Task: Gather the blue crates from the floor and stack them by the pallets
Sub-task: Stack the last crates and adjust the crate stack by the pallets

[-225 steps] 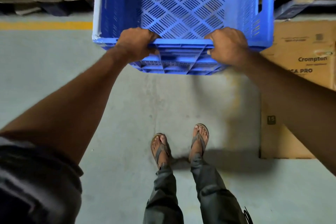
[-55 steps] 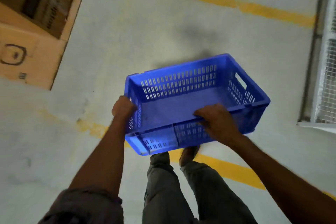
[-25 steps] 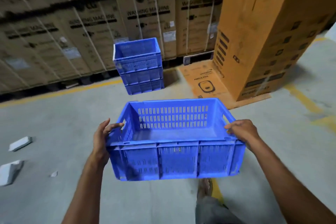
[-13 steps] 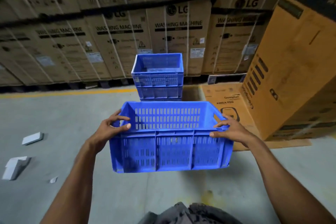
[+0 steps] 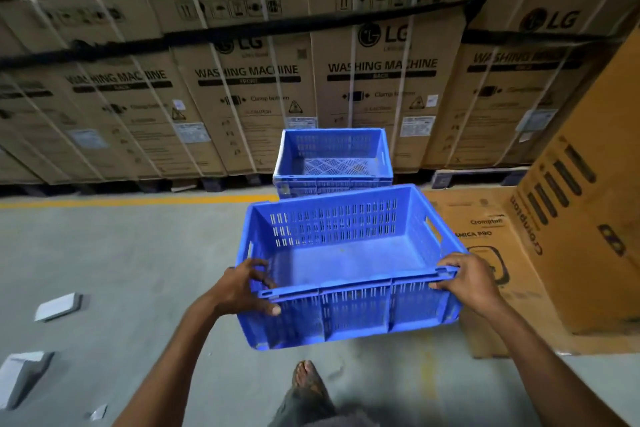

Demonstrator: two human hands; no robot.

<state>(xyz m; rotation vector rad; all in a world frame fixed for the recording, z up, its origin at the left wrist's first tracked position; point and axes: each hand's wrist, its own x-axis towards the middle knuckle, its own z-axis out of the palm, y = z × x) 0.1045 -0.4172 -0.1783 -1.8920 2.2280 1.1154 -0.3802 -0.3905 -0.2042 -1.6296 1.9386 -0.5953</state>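
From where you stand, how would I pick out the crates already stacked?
Find the wall of LG washing machine cartons. At its foot, where the yellow floor line ends, stands the blue crate stack. Unlike the nearer blue crate, nobody is carrying it.

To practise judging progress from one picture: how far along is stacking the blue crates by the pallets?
Done: a crate stack already stands by the palletised washing machine boxes. In hand: the left hand and right hand grip the near rim of an empty crate, short of the stack. Left: set it on top; whether more lie on the floor cannot be seen.
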